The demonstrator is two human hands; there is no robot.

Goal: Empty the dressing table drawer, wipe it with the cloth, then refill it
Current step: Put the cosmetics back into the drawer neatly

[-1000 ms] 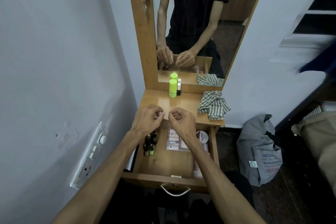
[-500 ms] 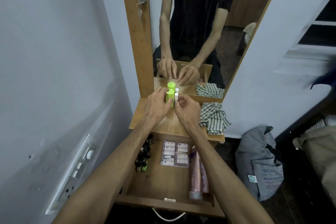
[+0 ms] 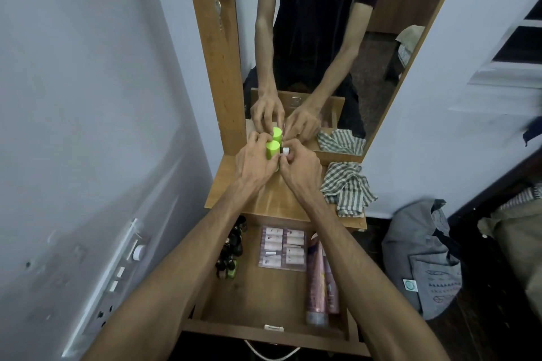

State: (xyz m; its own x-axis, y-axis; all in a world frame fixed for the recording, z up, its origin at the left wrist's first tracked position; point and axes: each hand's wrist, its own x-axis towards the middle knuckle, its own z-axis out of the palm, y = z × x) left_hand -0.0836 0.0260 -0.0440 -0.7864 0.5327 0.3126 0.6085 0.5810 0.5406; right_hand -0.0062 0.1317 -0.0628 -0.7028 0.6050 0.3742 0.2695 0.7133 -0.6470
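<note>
Two hands at tabletop back: left hand (image 3: 254,162) wraps green bottle (image 3: 272,150), right hand (image 3: 299,167) pinches small white-capped bottle (image 3: 285,151). Stand both upright, then let go slowly.

Ahead of hands: green bottle (image 3: 272,150) and small white-capped bottle (image 3: 285,151) against mirror (image 3: 322,38); no passage.
Right of right hand (image 3: 302,168): checked cloth (image 3: 346,187) on tabletop (image 3: 234,184).
Under forearms: open drawer (image 3: 264,299), bare middle; dark bottles (image 3: 230,249) left, pink tubes (image 3: 321,281) right.
</note>
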